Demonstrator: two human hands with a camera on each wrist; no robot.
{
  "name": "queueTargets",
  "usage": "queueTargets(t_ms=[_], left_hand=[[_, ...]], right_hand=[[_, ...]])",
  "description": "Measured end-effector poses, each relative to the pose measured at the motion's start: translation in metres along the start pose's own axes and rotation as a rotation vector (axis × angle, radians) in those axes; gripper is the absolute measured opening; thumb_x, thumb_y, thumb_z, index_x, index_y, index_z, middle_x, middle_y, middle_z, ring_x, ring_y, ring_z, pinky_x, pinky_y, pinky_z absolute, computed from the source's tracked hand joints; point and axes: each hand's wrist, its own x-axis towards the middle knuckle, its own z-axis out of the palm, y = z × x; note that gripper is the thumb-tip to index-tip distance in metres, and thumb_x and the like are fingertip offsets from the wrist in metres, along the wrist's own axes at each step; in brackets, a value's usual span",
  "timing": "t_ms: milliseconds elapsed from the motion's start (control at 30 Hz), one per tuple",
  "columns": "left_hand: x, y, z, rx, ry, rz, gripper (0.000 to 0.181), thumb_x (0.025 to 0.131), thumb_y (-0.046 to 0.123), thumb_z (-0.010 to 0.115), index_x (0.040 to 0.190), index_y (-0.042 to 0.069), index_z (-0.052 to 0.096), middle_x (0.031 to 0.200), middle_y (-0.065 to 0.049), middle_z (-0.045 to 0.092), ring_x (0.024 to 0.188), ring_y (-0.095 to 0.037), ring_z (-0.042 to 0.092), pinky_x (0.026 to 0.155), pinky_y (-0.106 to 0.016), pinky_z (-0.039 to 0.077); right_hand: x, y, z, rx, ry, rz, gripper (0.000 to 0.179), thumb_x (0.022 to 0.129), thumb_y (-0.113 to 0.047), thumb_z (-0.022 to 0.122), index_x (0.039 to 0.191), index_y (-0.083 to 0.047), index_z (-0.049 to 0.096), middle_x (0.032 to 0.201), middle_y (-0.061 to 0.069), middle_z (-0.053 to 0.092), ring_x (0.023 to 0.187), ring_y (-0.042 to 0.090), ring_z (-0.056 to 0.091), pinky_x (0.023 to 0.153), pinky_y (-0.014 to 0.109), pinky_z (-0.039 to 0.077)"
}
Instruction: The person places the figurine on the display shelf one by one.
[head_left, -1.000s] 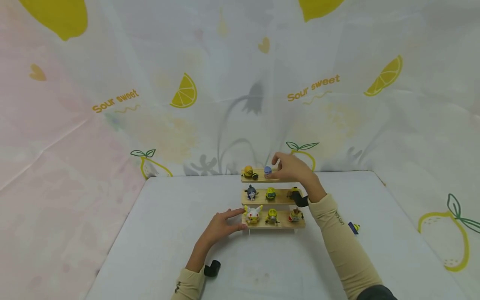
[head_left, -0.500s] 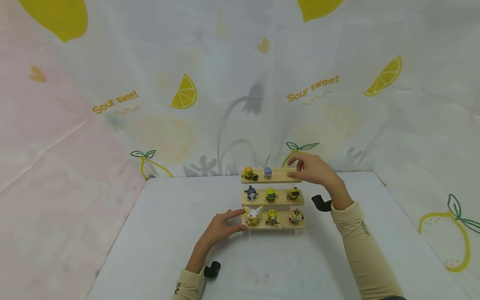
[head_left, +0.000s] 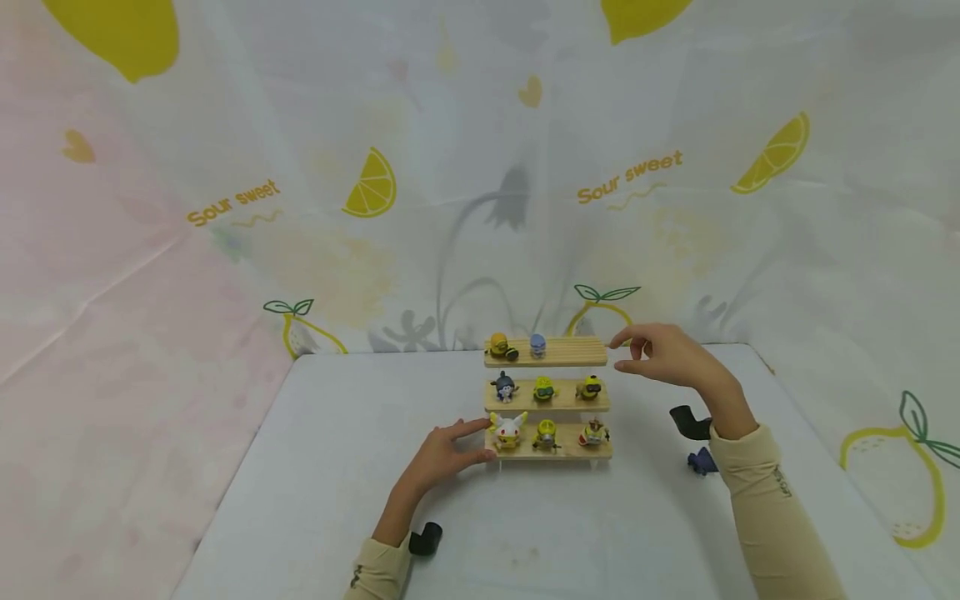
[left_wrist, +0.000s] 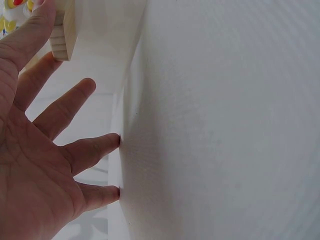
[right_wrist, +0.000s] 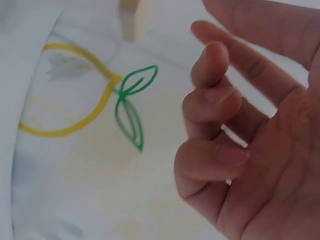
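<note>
A three-tier wooden display shelf (head_left: 570, 352) with small toy figures stands near the back of the table. My left hand (head_left: 442, 454) holds the left end of its lowest board, thumb at the front edge and index finger at the back; the other fingers spread apart in the left wrist view. A white-eared figure (head_left: 507, 430) stands beside those fingertips. My right hand (head_left: 667, 354) hovers just right of the top board, holding nothing, fingers loosely bent. On that board are an orange-topped figure (head_left: 500, 346) and a light-blue figure (head_left: 537, 346).
The middle board carries a dark grey figure (head_left: 505, 387) and two yellow ones. A dark blue figure (head_left: 702, 462) lies on the white table (head_left: 330, 450), beside my right sleeve. A lemon-print cloth (head_left: 465, 250) hangs behind the table.
My right hand has left the light-blue figure on the top board and moved right, past the board's end. The left hand stays at the lowest board.
</note>
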Motion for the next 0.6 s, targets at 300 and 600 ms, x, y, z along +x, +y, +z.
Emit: queueTargets(t_ms=[300,600], left_hand=[[-0.001,0.003,-0.002,0.004,-0.004,0.031,0.058,0.082,0.049,0.077,0.134,0.026,0.064,0.137,-0.010,0.058,0.135,-0.042,0.040,0.108,-0.072,0.013],[0.000,0.001,-0.001,-0.008,-0.008,0.027,0.058,0.082,0.049,0.077,0.134,0.026,0.064,0.137,-0.008,0.058,0.136,-0.041,0.039,0.108,-0.072,0.012]], right_hand=[[-0.033,0.033,0.004,-0.029,-0.009,0.015,0.023,0.086,-0.021,0.079,0.107,-0.013,0.072,0.075,-0.006,0.051,0.066,0.011,0.044,0.060,0.027,0.038],[-0.065,0.054,0.013,0.013,-0.070,0.042,0.024,0.086,-0.021,0.079,0.107,-0.014,0.072,0.075,-0.007,0.050,0.064,0.007,0.042,0.057,0.025,0.037]])
